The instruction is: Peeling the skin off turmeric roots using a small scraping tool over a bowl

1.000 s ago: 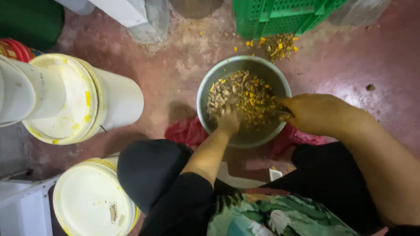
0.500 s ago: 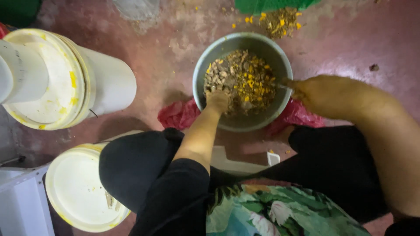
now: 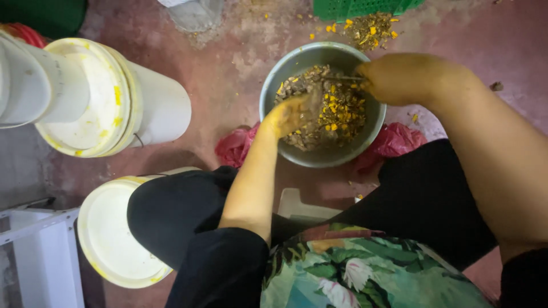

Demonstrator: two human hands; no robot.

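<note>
A person seated low over a worn, reddish concrete floor works both bare hands in a round, dull grey metal bowl, which sits on the floor just ahead of the knees, resting on crumpled red plastic bags; the bowl is heaped with a coarse, crumbly mix of brown scraps and bright yellow bits, dry and ragged in texture. The left hand, stained yellow and blurred, lies on the mix at the bowl's near-left side, fingers curled narrow; whether it grips anything cannot be told. The right hand, also yellowed, is closed around a thin, straight metal tool whose tip reaches over the mix from the bowl's right rim. More yellow and brown scraps are scattered on the floor beyond the bowl, just before a green plastic crate at the top edge. To the left stand two smooth white plastic buckets: one lidded with yellow smears, one nearer the left knee. Black trousers and a leafy printed garment fill the foreground.
</note>
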